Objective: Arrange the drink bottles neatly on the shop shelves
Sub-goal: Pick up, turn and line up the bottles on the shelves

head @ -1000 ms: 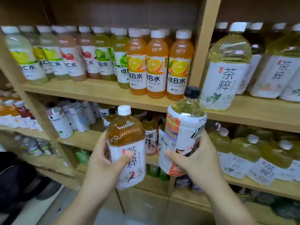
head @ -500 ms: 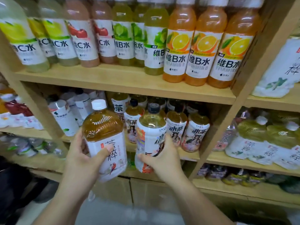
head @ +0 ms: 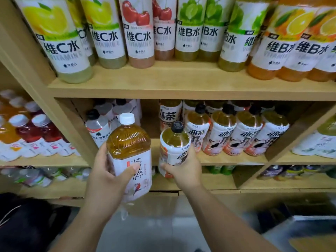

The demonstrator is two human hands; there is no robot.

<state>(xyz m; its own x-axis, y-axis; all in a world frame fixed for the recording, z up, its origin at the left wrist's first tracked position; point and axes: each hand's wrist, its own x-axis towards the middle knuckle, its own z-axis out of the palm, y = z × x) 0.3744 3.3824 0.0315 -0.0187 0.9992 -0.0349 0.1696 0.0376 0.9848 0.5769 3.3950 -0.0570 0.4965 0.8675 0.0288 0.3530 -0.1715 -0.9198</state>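
Note:
My left hand (head: 109, 177) grips a large amber tea bottle (head: 131, 153) with a white cap and white label, held upright in front of the middle shelf. My right hand (head: 183, 171) holds a smaller tea bottle (head: 173, 144) with a black cap and an orange-and-white label, at the front edge of the middle shelf (head: 227, 160). It sits just left of a row of matching black-capped tea bottles (head: 234, 135). An open gap on the shelf lies behind the two held bottles.
The top shelf (head: 163, 82) carries vitamin drink bottles (head: 138, 33) in yellow, red, green and orange. Clear bottles (head: 98, 128) stand at the middle shelf's left. A left bay holds red and orange drinks (head: 32, 135). A box (head: 309, 231) sits on the floor at lower right.
The view has moved closer and lower toward the middle shelf. My right hand has carried the black-capped bottle up to the shelf's front edge beside the matching row. My left hand still holds the big bottle.

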